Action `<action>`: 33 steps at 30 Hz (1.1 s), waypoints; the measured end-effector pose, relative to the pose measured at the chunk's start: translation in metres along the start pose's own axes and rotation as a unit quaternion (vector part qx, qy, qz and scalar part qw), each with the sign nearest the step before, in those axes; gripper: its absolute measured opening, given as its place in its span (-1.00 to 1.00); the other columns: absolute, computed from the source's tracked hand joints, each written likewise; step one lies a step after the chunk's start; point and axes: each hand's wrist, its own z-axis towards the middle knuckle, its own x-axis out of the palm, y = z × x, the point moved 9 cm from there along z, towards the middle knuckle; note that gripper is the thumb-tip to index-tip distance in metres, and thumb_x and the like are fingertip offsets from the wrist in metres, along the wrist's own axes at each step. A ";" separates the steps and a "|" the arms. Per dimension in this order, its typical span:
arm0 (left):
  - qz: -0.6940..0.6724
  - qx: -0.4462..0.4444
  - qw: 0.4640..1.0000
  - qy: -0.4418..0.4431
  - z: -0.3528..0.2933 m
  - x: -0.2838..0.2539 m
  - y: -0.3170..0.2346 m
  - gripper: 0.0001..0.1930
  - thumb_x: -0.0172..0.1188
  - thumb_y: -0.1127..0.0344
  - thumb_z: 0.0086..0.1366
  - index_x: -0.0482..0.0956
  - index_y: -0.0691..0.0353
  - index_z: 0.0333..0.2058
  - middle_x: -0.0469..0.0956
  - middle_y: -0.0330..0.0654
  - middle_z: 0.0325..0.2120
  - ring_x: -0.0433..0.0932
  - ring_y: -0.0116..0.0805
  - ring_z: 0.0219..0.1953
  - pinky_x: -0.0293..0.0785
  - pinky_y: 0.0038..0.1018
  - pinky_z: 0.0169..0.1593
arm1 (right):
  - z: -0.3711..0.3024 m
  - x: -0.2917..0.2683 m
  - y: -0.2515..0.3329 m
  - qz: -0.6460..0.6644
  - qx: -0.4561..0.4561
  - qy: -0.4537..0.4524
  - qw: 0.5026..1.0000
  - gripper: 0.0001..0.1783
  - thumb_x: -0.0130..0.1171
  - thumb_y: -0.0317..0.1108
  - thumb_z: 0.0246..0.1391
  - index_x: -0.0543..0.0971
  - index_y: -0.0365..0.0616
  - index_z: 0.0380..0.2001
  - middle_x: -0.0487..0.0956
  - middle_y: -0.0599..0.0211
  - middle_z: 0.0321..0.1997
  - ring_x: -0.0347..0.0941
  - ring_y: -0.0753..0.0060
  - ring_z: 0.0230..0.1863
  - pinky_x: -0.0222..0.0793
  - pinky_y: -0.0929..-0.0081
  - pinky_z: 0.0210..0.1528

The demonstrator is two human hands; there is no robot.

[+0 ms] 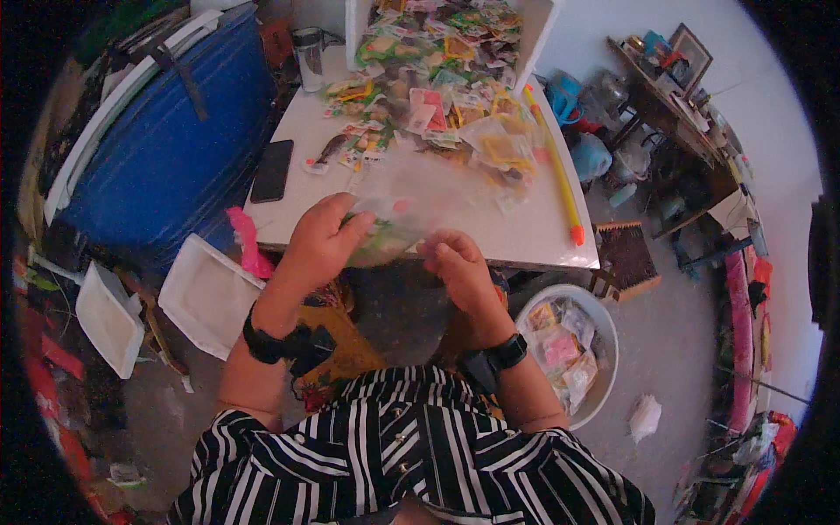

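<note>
Striped shirt [411, 464] nearest | left hand [319, 241] and right hand [459, 271] — each grip closed on clear bag [394, 219] at bench [525, 245] edge | basin [604, 350] holds filled packs — loose packets [429, 96] remain

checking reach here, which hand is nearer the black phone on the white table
Left. The left hand grips the clear bag just right of and below the black phone; the right hand holds the bag's other side, farther right.
</note>
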 end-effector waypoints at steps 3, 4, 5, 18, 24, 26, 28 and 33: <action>0.040 0.001 0.999 0.032 0.006 0.001 -0.001 -0.79 0.03 0.29 0.05 0.39 0.33 -0.40 0.41 -0.06 -0.54 0.39 -0.32 -0.46 0.29 -0.45 -0.34 | -0.002 0.000 0.032 -0.051 -0.094 0.007 0.994 -0.65 0.03 -0.41 -0.09 0.30 -0.14 -0.17 0.35 0.32 -0.16 0.25 0.41 -0.08 0.20 0.52 -0.12; 0.000 -0.009 0.999 0.046 0.005 0.006 0.002 -0.78 0.03 0.28 0.05 0.39 0.33 -0.39 0.41 -0.06 -0.54 0.39 -0.32 -0.46 0.29 -0.46 -0.34 | -0.004 -0.001 0.050 -0.080 -0.133 -0.001 0.988 -0.61 0.05 -0.41 -0.11 0.28 -0.14 -0.13 0.33 0.32 -0.13 0.22 0.40 -0.05 0.16 0.50 -0.08; -0.047 -0.032 0.996 0.065 -0.001 0.014 0.007 -0.76 0.03 0.27 0.05 0.40 0.33 -0.37 0.41 -0.07 -0.53 0.39 -0.31 -0.45 0.29 -0.46 -0.34 | -0.010 -0.002 0.068 -0.110 -0.165 -0.012 0.980 -0.56 0.07 -0.42 -0.12 0.26 -0.14 -0.10 0.32 0.31 -0.09 0.20 0.38 -0.02 0.13 0.47 -0.04; -0.136 -0.023 0.952 0.274 -0.055 0.122 0.004 -0.84 0.05 0.40 0.06 0.39 0.30 -0.35 0.38 -0.23 -0.45 0.36 -0.45 -0.38 0.27 -0.58 -0.23 | -0.071 0.045 0.112 -0.634 -0.143 0.244 0.720 -0.83 0.03 -0.31 -0.15 0.40 -0.17 -0.50 0.38 0.15 -0.53 0.32 0.13 -0.43 0.23 0.33 -0.41; -0.161 -0.070 0.949 0.261 -0.064 0.140 0.034 -0.85 0.03 0.43 0.07 0.37 0.27 -0.34 0.37 -0.29 -0.43 0.34 -0.52 -0.39 0.29 -0.61 -0.28 | -0.128 -0.033 0.173 -0.623 -0.179 0.115 0.753 -0.89 0.03 -0.40 -0.19 0.37 -0.20 -0.54 0.38 0.16 -0.58 0.33 0.12 -0.47 0.24 0.33 -0.44; -0.139 -0.074 0.950 0.268 -0.062 0.145 0.052 -0.86 0.02 0.43 0.07 0.37 0.26 -0.34 0.37 -0.30 -0.43 0.33 -0.55 -0.39 0.30 -0.62 -0.31 | -0.147 -0.067 0.186 -0.632 -0.164 0.047 0.756 -0.89 0.04 -0.40 -0.17 0.39 -0.19 -0.53 0.40 0.16 -0.57 0.34 0.16 -0.47 0.25 0.37 -0.43; -0.155 -0.110 0.944 0.268 -0.065 0.148 0.075 -0.86 0.01 0.43 0.08 0.37 0.27 -0.34 0.37 -0.29 -0.43 0.34 -0.54 -0.39 0.29 -0.61 -0.30 | -0.165 -0.115 0.180 -0.632 -0.068 -0.019 0.772 -0.89 0.04 -0.39 -0.15 0.40 -0.19 -0.52 0.41 0.17 -0.56 0.34 0.21 -0.48 0.25 0.40 -0.42; -0.083 -0.132 0.951 0.268 -0.076 0.151 0.132 -0.84 0.01 0.39 0.08 0.36 0.28 -0.34 0.37 -0.26 -0.42 0.33 -0.50 -0.35 0.27 -0.59 -0.23 | -0.201 -0.238 0.123 -0.636 0.053 -0.151 0.755 -0.88 -0.02 -0.37 -0.12 0.39 -0.21 -0.54 0.42 0.16 -0.55 0.33 0.27 -0.50 0.24 0.41 -0.41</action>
